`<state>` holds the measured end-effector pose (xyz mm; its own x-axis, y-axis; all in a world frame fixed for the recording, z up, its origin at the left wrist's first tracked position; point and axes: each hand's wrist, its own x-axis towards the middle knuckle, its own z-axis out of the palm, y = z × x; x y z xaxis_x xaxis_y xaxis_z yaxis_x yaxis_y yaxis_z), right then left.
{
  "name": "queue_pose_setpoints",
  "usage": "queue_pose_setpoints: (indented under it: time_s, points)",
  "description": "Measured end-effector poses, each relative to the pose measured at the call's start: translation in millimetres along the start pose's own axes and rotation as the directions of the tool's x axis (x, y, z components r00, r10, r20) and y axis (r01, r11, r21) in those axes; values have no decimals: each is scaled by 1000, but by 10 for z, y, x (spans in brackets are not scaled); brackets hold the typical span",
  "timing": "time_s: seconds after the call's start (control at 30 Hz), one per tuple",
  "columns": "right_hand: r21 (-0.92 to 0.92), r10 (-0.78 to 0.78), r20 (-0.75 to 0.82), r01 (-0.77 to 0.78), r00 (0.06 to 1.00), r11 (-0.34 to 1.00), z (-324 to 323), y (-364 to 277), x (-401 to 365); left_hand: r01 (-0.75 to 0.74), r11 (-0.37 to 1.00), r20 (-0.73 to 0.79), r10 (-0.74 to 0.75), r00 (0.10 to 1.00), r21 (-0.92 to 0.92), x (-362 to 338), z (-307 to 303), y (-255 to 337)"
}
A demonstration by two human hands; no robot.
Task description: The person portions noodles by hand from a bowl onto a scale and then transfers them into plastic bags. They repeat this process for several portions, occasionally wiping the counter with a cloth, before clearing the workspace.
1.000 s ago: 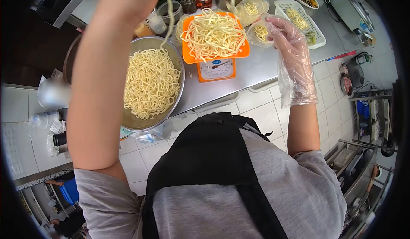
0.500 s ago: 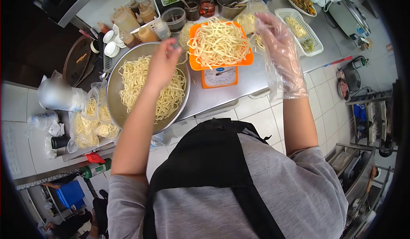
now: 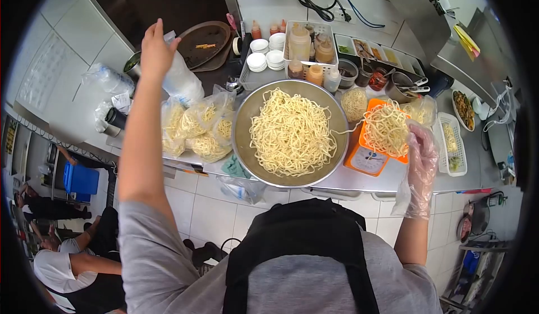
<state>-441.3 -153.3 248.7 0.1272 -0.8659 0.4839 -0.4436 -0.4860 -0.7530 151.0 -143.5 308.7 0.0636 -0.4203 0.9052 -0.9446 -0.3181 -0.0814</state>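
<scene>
- The left hand (image 3: 156, 47) is bare and raised high at the far left of the counter. Its fingertips (image 3: 168, 36) are at the top of a pile of white plastic bags (image 3: 182, 81). The fingers are close together, but I cannot tell if they really pinch a bag or only touch it.
- The right hand (image 3: 421, 157) is inside a loose clear plastic glove. Its fingers are apart and relaxed, and nothing is clamped in them. It is at the near right edge of the orange tray (image 3: 370, 107), touching it or just beside it.
- On the orange tray lies a noodle heap (image 3: 386, 128). The tray sits on top of a small scale (image 3: 366, 161), whose dial faces the person.
- One thin noodle strand (image 3: 349, 127) hangs from the heap toward the metal bowl (image 3: 241, 140) just left of the scale.
- The metal bowl is wide and holds a big mass of loose noodles (image 3: 292, 134). It is between the two hands.
- Left of the bowl, under the left arm, lie several bagged portions (image 3: 196, 126) of noodles, touching each other.
- Behind the bowl are stacked small white dishes (image 3: 266, 58) and a white crate with sauce bottles (image 3: 306, 41).
- Right of the scale is a white basket (image 3: 452, 167) with some food in it.
- At the lower left, below the counter level, another person (image 3: 67, 263) is sitting or crouching.
</scene>
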Motion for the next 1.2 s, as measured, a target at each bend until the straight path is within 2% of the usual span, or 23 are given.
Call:
queue_pose_setpoints:
  time_s: [0.03,0.07,0.1,0.2,0.27,0.33,0.37,0.4,0.43,0.5,0.57,0.6,0.7,0.73,0.77,0.8,0.83,0.87,0.93,0.97,1.0,1.07,1.2]
  points:
    - [-5,2,-4,-2,1000,1000,57,-83,0,0,1000,0,0,1000,-7,126,41,-200]
    - [-18,-22,36,23,999,1000,111,-163,3,108,993,375,-118,919,47,278,34,-360]
    - [-30,-46,72,48,996,998,156,-230,-8,183,974,685,-225,693,134,405,49,-531]
    - [-26,-67,47,68,997,997,273,-320,-84,210,977,292,-191,937,-35,837,-104,-756]
    - [-39,-6,53,8,999,999,360,-392,-132,215,977,-62,-215,975,-13,1061,-666,-147]
    - [316,319,213,-374,924,872,561,-562,-199,-62,913,-125,12,992,-404,789,-1122,689]
    - [480,298,395,-471,869,740,678,-645,-246,-258,747,-173,192,966,-612,543,-1240,1056]
    - [599,225,549,-567,805,566,814,-723,-286,-455,697,-171,440,882,-554,105,-1283,1404]
    - [562,276,691,-737,668,377,1002,-793,-272,-461,655,128,647,752,-599,-349,-1452,1732]
    - [498,288,802,-852,523,158,1225,-863,-321,-562,341,-130,761,636,-753,-1066,-1496,2240]
    - [519,183,790,-797,585,308,1297,-866,-409,-549,273,-112,816,567,-790,-1380,-1497,2357]
    - [530,197,778,-791,597,305,1306,-772,-432,-487,258,-126,771,624,-835,-1444,-1506,2384]
    - [461,155,503,-416,850,784,1378,-479,-575,-355,203,-119,699,705,-912,-1187,-1642,2182]
    - [454,171,499,-424,850,784,1372,-484,-594,-113,231,12,479,878,-966,-1181,-1507,1992]
    - [361,-137,370,-7,919,932,1365,-500,-613,205,248,277,302,912,-947,-1131,-1383,1891]
    - [203,-458,289,413,841,888,1372,-520,-636,496,157,513,95,853,-854,-1079,-1260,1791]
    - [234,-518,333,463,788,855,1393,-564,-712,781,77,782,-19,623,-620,-1023,-1207,1774]
    - [230,-509,332,456,794,860,1390,-625,-767,784,77,786,-11,618,-616,-1098,-1196,1759]
    - [142,-509,567,532,647,835,1376,-727,-828,999,-33,863,505,17,-1,-1387,-1157,1721]
    - [123,-586,469,608,661,784,1447,-657,-877,931,214,783,613,107,-295,-1428,-1161,1721]
    - [126,-583,473,604,661,787,1455,-596,-906,933,213,784,612,102,-288,-1439,-1180,1709]
    - [17,-541,571,649,618,760,1425,-508,-879,948,-275,803,595,35,162,-1371,-1237,1707]
    - [-12,-592,505,692,627,722,1377,-501,-808,940,-339,910,401,107,39,-1476,-1203,1838]
